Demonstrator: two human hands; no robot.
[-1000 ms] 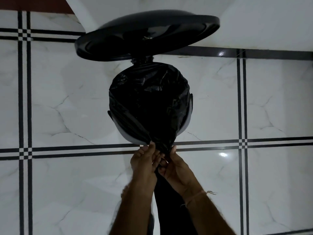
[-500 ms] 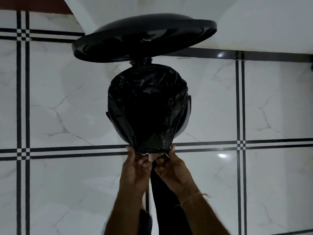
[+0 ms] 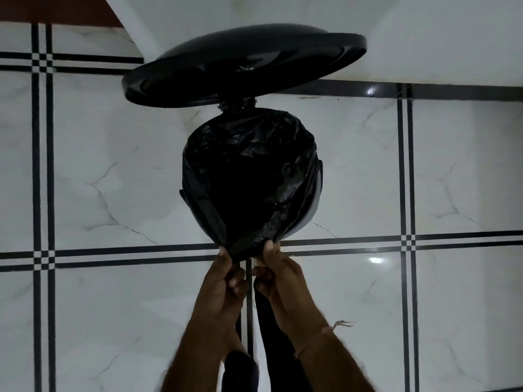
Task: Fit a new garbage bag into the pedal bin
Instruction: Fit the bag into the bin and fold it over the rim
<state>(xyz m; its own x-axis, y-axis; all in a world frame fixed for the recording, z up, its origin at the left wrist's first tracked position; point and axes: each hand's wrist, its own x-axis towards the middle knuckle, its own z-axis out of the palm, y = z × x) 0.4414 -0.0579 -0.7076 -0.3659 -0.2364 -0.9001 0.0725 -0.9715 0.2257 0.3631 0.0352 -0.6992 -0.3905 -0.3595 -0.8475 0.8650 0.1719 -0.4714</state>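
Our two forearms rise from the bottom edge of the frame, near its centre, and lean toward each other so that the hands meet a little below the middle. Our left hand (image 3: 223,281) shows its back to us, fingers curled, pinching the lower edge of the garbage bag (image 3: 249,176). Our right hand (image 3: 283,278) sits just beside it, with only a narrow gap between them, and pinches the same edge, thumb raised against the plastic and the other fingers folded under. A thin thread (image 3: 336,326) is tied round our right wrist, its loose end sticking out toward the right.
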